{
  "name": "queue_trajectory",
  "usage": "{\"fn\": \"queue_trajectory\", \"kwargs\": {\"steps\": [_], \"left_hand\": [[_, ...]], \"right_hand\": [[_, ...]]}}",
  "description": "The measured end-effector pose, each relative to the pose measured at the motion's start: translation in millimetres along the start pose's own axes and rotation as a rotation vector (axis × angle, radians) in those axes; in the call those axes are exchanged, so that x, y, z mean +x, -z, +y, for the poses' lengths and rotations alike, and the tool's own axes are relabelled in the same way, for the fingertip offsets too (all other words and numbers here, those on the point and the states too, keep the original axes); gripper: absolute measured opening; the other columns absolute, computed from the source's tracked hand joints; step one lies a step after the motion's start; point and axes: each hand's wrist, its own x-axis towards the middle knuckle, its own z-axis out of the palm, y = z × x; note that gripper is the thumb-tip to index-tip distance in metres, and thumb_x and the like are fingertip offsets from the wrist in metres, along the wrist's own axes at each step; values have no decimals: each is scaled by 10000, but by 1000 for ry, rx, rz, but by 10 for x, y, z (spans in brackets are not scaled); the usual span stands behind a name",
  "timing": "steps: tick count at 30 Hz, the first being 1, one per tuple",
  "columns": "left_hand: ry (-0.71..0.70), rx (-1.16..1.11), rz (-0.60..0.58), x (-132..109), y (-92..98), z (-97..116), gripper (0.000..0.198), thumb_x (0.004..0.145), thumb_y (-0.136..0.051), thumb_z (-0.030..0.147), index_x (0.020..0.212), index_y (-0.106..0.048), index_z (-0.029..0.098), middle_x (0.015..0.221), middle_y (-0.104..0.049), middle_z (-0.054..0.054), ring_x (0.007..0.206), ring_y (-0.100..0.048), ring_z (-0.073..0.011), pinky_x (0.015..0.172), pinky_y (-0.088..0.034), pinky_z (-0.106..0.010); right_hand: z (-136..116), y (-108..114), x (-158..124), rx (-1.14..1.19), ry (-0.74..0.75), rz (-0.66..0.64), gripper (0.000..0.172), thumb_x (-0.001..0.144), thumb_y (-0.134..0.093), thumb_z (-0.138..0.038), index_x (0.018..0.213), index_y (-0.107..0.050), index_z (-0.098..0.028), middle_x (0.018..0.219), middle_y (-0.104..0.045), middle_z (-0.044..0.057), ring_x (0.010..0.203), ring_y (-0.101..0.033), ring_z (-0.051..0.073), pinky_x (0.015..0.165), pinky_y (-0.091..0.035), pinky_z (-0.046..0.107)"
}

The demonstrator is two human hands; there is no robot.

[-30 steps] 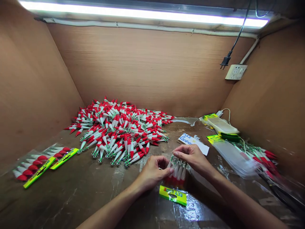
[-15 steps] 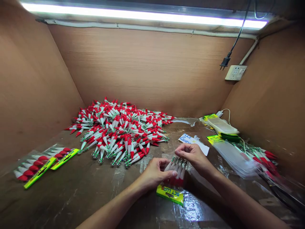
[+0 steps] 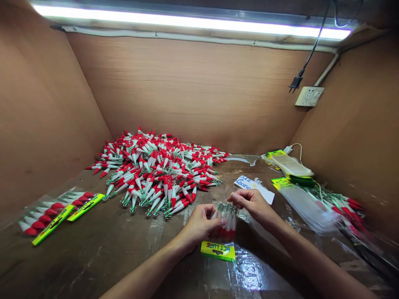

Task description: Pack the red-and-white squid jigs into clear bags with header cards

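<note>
Two bare hands at the near centre of a brown worktable (image 3: 102,253), both on one packet of lures (image 3: 227,220): a clear sleeve holding a short row of red-and-white lures, hook ends far, red ends near, its yellow header card (image 3: 218,251) lying flat on the table at the near end. Left hand (image 3: 199,224): fingers curled in, thumb and fingertips pinched on the packet's left edge. Right hand (image 3: 254,204): fingers drawn together, pinching the far right corner by the hook ends. Large loose pile of lures (image 3: 158,170), same red-and-white kind, far left of the hands. Two filled packets (image 3: 52,214) with yellow headers, near left edge, well apart from the hands. White printed slip (image 3: 253,185), just beyond the right hand. Stack of empty clear bags (image 3: 307,203) with yellow headers, right side, more lures beside it. Wall socket (image 3: 309,96), far right, with a black plug (image 3: 295,82) hanging just beside it, not inserted.
</note>
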Motion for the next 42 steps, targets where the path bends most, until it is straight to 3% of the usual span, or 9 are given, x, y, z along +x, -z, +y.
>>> {"fn": "queue_trajectory", "kwargs": {"steps": [5,8,15,20,23,27,35,39,42], "left_hand": [[-60,-2,34,10,-6,10,294,688,-804,344,717,-594,139,635,-564,26,540,-476,-102,527,-345,-212],[-95,3,41,20,1,-4,296,707,-810,345,747,-593,148,661,-564,32,566,-485,-100,542,-346,-203],[-8,-209,30,23,-7,-73,416,671,-864,437,707,-560,156,623,-536,40,514,-434,-83,507,-318,-200],[-74,-219,25,35,-19,-77,375,728,-830,439,779,-613,137,671,-547,31,573,-455,-91,556,-341,-200],[-81,-165,28,29,3,-65,369,718,-845,416,840,-626,144,723,-605,16,618,-518,-110,598,-386,-208],[-52,-105,-72,18,25,-67,432,688,-869,374,987,-682,126,872,-702,-50,711,-608,-158,679,-440,-245],[-77,-16,-65,13,17,-58,334,707,-839,397,809,-689,117,676,-623,16,567,-500,-100,556,-355,-202],[-18,-36,-124,-13,-23,-42,348,685,-851,384,827,-675,120,699,-657,-7,563,-546,-111,553,-401,-212],[3,-46,-84,-23,-74,-31,333,666,-854,359,769,-634,131,650,-654,-10,535,-566,-121,521,-413,-217]], "right_hand": [[-30,-31,-38,-53,83,6,330,890,-664,-483,885,-755,-166,815,-714,38,761,-624,184,700,-458,275],[-14,-47,-51,-100,106,57,261,869,-705,-433,856,-749,-176,789,-707,32,733,-617,178,675,-460,273],[-22,-77,-70,-143,143,92,222,897,-672,-384,827,-744,-187,756,-689,22,695,-592,168,643,-449,273],[-3,-66,-49,-176,129,168,231,902,-665,-385,820,-739,-181,766,-691,23,718,-596,172,670,-449,280],[22,-46,-40,-129,113,131,251,901,-664,-408,822,-721,-177,752,-674,18,700,-582,166,657,-444,274],[12,-31,-33,-105,131,105,291,922,-635,-439,819,-688,-172,760,-655,19,708,-568,163,659,-434,270],[13,-3,-7,-27,40,24,306,860,-706,-459,826,-734,-156,758,-690,30,696,-589,170,650,-446,273],[31,-29,-27,-17,53,71,268,841,-730,-419,778,-749,-160,707,-685,17,663,-575,157,635,-435,266],[23,-64,-29,4,57,76,262,837,-734,-416,774,-757,-163,715,-695,15,673,-577,153,646,-434,261]]}}
